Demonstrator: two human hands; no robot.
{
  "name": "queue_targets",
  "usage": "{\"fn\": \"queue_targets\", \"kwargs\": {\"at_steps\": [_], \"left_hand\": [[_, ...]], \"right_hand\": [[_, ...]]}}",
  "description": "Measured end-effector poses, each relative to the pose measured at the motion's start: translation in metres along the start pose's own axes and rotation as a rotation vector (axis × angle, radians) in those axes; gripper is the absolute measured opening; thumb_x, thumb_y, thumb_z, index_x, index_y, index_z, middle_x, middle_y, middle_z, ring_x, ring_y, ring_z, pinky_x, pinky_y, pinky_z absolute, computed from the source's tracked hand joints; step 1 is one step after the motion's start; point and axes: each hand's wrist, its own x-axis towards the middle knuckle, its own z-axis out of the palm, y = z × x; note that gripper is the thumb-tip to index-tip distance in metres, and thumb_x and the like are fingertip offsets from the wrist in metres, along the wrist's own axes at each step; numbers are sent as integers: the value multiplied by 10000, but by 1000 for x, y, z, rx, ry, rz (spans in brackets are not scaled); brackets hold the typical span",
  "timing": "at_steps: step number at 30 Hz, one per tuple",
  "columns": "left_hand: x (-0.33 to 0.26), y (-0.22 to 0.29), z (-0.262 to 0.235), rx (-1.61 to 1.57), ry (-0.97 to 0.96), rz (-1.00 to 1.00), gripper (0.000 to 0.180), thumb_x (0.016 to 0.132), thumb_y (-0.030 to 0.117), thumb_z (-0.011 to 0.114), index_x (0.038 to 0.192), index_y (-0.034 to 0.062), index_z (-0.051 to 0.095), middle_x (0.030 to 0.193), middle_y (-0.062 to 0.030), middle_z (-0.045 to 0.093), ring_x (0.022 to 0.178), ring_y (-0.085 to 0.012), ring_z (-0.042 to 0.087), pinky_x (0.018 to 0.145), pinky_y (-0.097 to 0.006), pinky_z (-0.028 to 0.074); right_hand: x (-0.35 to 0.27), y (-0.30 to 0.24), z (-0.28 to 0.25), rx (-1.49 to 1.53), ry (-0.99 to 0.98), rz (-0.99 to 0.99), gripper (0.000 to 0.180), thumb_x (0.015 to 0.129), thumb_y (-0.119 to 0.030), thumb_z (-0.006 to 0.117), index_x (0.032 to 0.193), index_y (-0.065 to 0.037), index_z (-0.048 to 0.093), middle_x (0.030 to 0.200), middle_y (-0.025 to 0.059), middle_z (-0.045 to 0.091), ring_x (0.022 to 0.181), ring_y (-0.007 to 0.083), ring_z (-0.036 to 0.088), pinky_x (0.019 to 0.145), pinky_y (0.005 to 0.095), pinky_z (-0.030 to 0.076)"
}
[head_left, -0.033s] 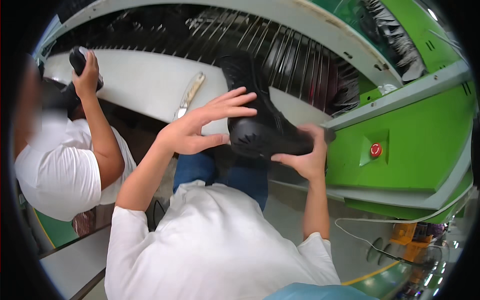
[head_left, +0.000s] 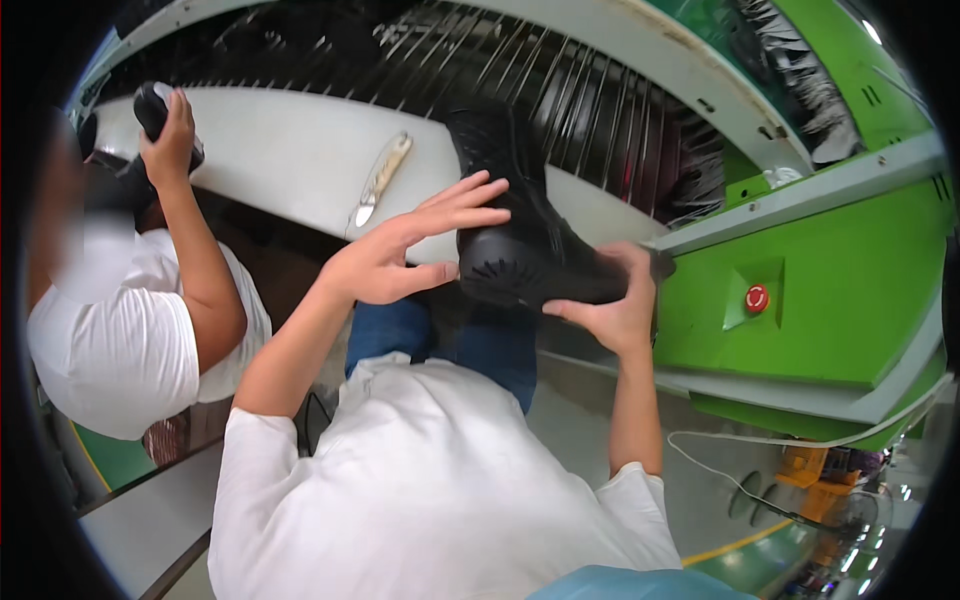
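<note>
Head view, centre of the frame: nothing differs from the earlier frame, which is taken at the same instant, so the hands, the boot and the co-worker sit where they did. A black boot (head_left: 530,250) lies on its side at the edge of the white ledge (head_left: 290,160), toe and ridged sole turned toward the lower left, its tall shaft running up toward the dark metal rods (head_left: 560,90) of the rack behind. Its upper is matte black with a rounded toe cap, and the sole edge shows a row of moulded lugs. The right hand (head_left: 610,305) cups the boot from below and from the heel side, fingers curled under the sole and thumb up against the upper, so it holds the boot. The left hand (head_left: 410,250) is spread flat and wide, fingers stretched out over the toe end, the fingertips lying against or just above the shaft; whether the palm presses the toe cannot be told. Neither hand is closed into a fist. On the ledge in the upper middle lies a knife (head_left: 378,180) with a pale handle, well apart from the boot. At the upper left a co-worker in a white shirt (head_left: 120,350) raises a hand (head_left: 168,140) gripping a dark object (head_left: 152,105). To the right stands a green machine housing (head_left: 830,280) with a red button (head_left: 757,298), and a white cable (head_left: 800,440) trails below it.
</note>
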Motion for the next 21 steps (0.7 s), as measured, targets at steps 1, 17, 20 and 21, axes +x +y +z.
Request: {"fn": "queue_targets", "kwargs": {"at_steps": [1,17,20,21], "left_hand": [[-9,-19,9,-71,42,-34,717,1002,329,760,1666,83,647,1855,-193,437,1789,-401,228,1434,-614,144],[-31,-75,41,392,279,65,597,775,314,1011,1309,104,846,1559,-142,746,1523,-402,649,1364,-668,328],[-13,-58,26,467,122,61,731,765,294,1007,1427,88,778,1628,-168,690,1591,-440,575,1353,-704,319],[-2,-54,27,468,91,69,769,771,304,1005,1467,93,754,1651,-159,669,1608,-438,553,1351,-704,329]], "right_hand": [[-3,2,8,-55,-16,4,1003,523,-423,1178,1301,-83,644,1180,126,765,1069,328,778,974,446,624],[-17,-11,29,-255,-78,-438,414,730,-134,1064,1081,-149,844,1256,76,767,1139,342,683,958,520,574],[-15,-23,27,-264,-126,-350,371,765,-113,1052,1066,-146,838,1253,76,770,1137,339,682,968,532,572],[-11,-26,26,-262,-143,-345,363,765,-106,1049,1053,-141,831,1248,72,772,1141,340,684,973,537,572]]}}
